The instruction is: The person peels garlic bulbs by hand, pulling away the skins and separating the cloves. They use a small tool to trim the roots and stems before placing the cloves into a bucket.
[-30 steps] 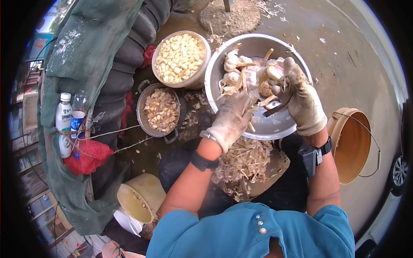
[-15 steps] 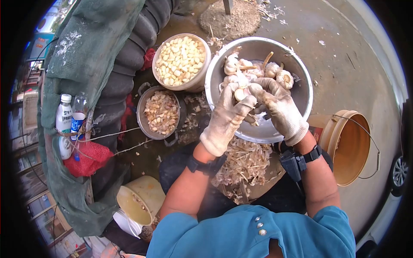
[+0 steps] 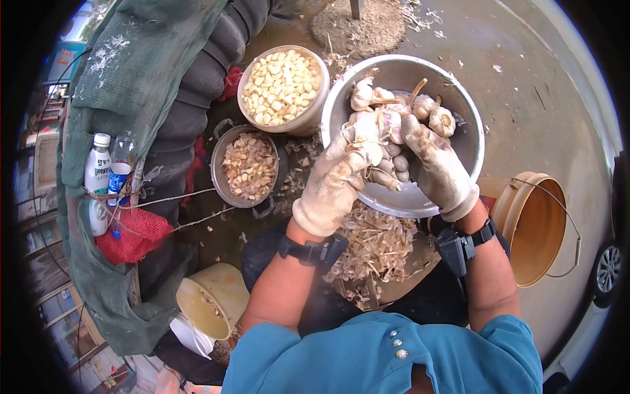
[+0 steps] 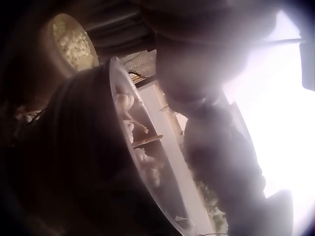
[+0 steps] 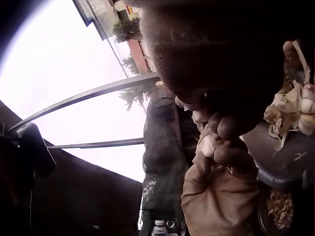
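Note:
My gloved left hand (image 3: pixel 330 187) grips a whitish garlic bulb (image 3: pixel 369 148) over the near side of a metal bowl (image 3: pixel 478 141). On the other side is my gloved right hand (image 3: pixel 443 172), its fingers bent and its fingertips (image 3: pixel 398 164) close to that bulb. In the right wrist view the held garlic (image 5: pixel 207 146) shows between the left fingers, with right fingertips right at it. What the right palm encloses is hidden; I cannot tell whether it holds anything. More garlic bulbs (image 3: pixel 441 122), some with dry stalks, lie in the bowl.
A tub (image 3: pixel 317 108) of peeled cloves stands left of the bowl, and a small pot (image 3: pixel 218 174) of unpeeled cloves nearer. Dry skins (image 3: pixel 371 253) pile up below the bowl. Tipped buckets lie at right (image 3: pixel 508 213) and lower left (image 3: pixel 233 289). Bottles (image 3: pixel 98 174) stand far left.
Both hands came together over the bowl, then moved slightly apart, the left keeping garlic. The dark-handled tool seen by the right hand a second ago is out of sight.

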{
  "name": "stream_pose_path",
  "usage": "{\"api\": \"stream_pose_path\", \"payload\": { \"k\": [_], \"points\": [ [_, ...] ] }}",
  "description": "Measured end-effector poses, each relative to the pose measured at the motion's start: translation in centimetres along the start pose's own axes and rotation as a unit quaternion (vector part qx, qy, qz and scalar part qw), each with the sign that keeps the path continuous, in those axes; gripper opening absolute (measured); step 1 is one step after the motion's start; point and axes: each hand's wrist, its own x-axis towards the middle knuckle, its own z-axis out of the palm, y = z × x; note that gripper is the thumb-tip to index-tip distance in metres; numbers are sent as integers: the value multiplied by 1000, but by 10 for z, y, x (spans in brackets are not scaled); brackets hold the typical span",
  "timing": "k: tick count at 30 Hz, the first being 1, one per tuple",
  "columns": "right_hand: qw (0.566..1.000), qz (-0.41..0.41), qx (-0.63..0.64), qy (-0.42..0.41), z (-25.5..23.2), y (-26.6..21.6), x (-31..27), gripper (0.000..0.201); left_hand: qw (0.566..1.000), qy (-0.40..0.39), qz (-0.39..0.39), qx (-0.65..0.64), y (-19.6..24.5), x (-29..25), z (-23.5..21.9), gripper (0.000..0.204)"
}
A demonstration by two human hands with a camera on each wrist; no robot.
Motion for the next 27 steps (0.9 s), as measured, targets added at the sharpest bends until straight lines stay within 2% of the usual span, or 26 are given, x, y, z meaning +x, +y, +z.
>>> {"api": "stream_pose_path", "payload": {
  "k": [2,6,9,10,12,14,16,17,18,20,22,24,25,26,27],
  "points": [
    [999,-25,32,16,1,2,0,26,999,36,-12,11,0,2,-11,38],
    [997,-6,68,21,3,2,0,25,995,92,-8,-32,5,1,-21,36],
    [999,-7,39,30,9,-1,-1,24,984,146,-18,96,5,-4,-22,41],
    [999,-14,2,43,10,0,0,25,984,147,-18,96,0,-6,-24,41],
    [998,-20,-33,57,13,2,1,26,978,110,19,177,-13,-8,-34,36],
    [974,-35,-210,79,16,3,-2,30,984,103,-6,143,-6,-11,-21,37],
    [978,-22,-192,82,16,10,1,35,968,89,-11,235,1,-13,-8,38],
    [960,-27,-254,116,17,13,2,36,980,80,-17,181,-7,-13,-19,41],
    [936,-30,-316,150,20,16,3,37,981,73,-21,179,-9,-13,-20,41],
    [936,-17,-311,163,20,32,6,35,962,81,-39,257,-7,-13,-15,44],
    [943,-47,-291,156,19,44,8,36,956,80,-30,282,-12,-12,-19,47],
    [939,-35,-304,159,19,41,7,37,981,87,-20,171,-16,-12,-29,43],
    [950,-5,-283,132,26,28,3,37,949,97,-9,298,-12,-14,-29,40],
    [959,26,-261,104,29,20,1,37,950,97,-10,298,-10,-14,-27,40],
    [938,13,-337,75,18,24,4,37,959,113,-9,259,-6,-13,-23,38]
  ]
}}
